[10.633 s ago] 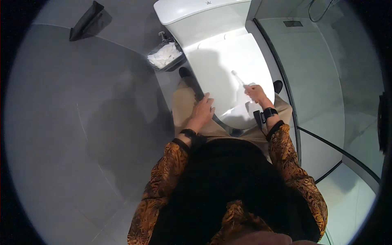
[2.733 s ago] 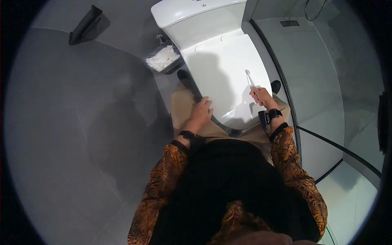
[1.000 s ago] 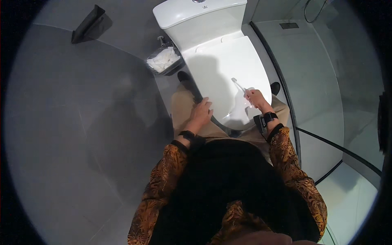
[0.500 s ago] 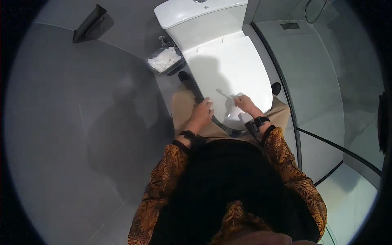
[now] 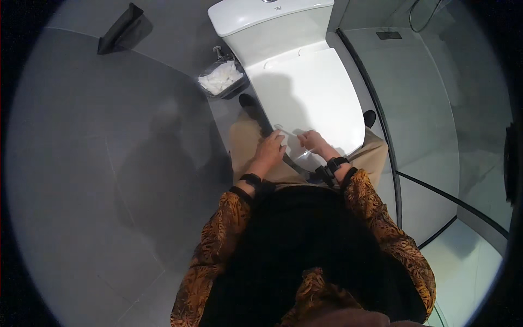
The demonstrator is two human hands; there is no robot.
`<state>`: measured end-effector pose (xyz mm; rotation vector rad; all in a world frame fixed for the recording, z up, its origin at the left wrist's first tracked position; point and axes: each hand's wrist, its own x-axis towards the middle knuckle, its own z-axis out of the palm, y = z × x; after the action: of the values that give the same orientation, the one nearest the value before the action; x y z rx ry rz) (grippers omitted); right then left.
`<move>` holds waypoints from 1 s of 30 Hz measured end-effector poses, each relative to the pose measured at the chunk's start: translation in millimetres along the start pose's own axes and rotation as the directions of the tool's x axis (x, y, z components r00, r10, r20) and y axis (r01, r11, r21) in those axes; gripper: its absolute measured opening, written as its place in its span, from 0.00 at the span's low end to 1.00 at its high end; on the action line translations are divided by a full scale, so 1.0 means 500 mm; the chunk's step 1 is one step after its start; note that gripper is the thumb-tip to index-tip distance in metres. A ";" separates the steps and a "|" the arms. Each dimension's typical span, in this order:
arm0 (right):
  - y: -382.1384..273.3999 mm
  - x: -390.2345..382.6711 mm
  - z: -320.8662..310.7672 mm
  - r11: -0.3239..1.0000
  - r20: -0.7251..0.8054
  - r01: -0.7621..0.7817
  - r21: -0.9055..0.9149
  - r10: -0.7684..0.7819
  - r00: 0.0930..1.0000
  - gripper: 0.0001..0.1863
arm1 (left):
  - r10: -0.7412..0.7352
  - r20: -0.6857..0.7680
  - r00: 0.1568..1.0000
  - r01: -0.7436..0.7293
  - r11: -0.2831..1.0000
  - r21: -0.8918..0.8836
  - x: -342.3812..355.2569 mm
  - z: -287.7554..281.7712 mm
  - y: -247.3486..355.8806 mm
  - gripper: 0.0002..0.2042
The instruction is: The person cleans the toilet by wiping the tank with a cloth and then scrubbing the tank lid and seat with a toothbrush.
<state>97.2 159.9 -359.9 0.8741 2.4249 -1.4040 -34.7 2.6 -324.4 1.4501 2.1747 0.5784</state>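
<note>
The white toilet lid (image 5: 316, 87) is down in front of me, between my knees. On its near left edge rests my left hand (image 5: 269, 148), its fingers stretched over the rim, holding nothing that I can see. My right hand (image 5: 314, 143) is closed on a thin pale stick (image 5: 287, 131), slim like a toothbrush. The stick lies low over the near part of the lid and points left, its slightly wider end close to my left fingertips. Its exact kind is too small to make out.
Left of the toilet stands a small bin (image 5: 222, 79) full of white crumpled paper. The white cistern (image 5: 275, 34) rises behind the lid. A black-edged glass shower screen (image 5: 376, 109) runs along the right. A dark wall-mounted holder (image 5: 121, 30) is at the far left.
My right hand has moved left and slightly toward me, bringing the thin stick closer to my left hand. The left hand has stayed on the lid's edge.
</note>
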 end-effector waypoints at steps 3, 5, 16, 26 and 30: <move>0.018 0.003 -0.030 0.992 0.005 -0.103 0.072 0.103 0.995 0.24 | -0.017 0.002 1.000 0.017 1.000 0.000 -0.004 -0.003 0.001 0.15; 0.023 0.001 -0.058 0.977 -0.039 -0.157 0.147 0.164 0.986 0.25 | -0.009 -0.011 1.000 0.009 1.000 0.007 -0.007 -0.004 -0.001 0.15; -0.002 -0.026 0.020 0.997 0.012 -0.076 0.014 0.075 0.997 0.24 | 0.024 -0.105 0.994 -0.030 0.998 -0.050 0.003 -0.025 0.022 0.17; 0.053 -0.029 -0.098 0.960 -0.079 -0.228 0.160 0.243 0.967 0.25 | -0.014 -0.041 0.999 0.013 1.000 -0.013 -0.002 -0.013 0.011 0.21; 0.023 -0.036 -0.058 0.958 -0.020 -0.260 0.122 0.264 0.964 0.25 | -0.018 -0.056 0.998 0.017 1.000 -0.014 -0.002 -0.013 0.005 0.22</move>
<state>121.5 181.8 -344.8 1.2085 2.1680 -1.4523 -36.2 2.2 -317.6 1.4226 2.2202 0.6335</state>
